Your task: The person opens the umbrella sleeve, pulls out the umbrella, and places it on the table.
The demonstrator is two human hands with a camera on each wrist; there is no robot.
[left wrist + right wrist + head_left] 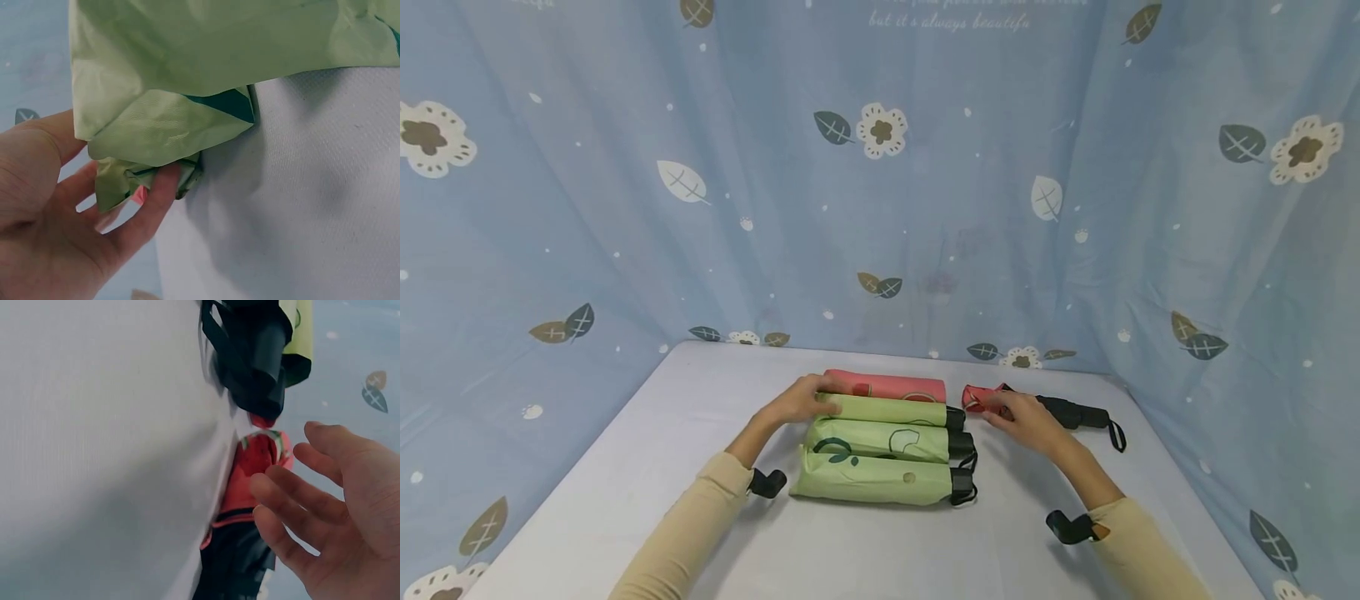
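Three folded umbrellas in green sleeves lie side by side: a near green umbrella (876, 479), a middle green umbrella (917, 442) and a far green umbrella (887, 408). Behind them is a red-sleeved umbrella (895, 386). My left hand (801, 400) rests at the left ends of the far green and red umbrellas; in the left wrist view its thumb is partly hidden behind green fabric (169, 125). To the right lies a black umbrella (1075, 412) with a red watermelon-print sleeve (244, 481) on one end. My right hand (1026, 421) hovers beside that sleeve, fingers loosely bent.
All the umbrellas lie on a white table (887, 550). A blue curtain (760, 225) with flower and leaf prints surrounds its back and sides. Black handles with wrist straps (966, 479) stick out at the green umbrellas' right ends.
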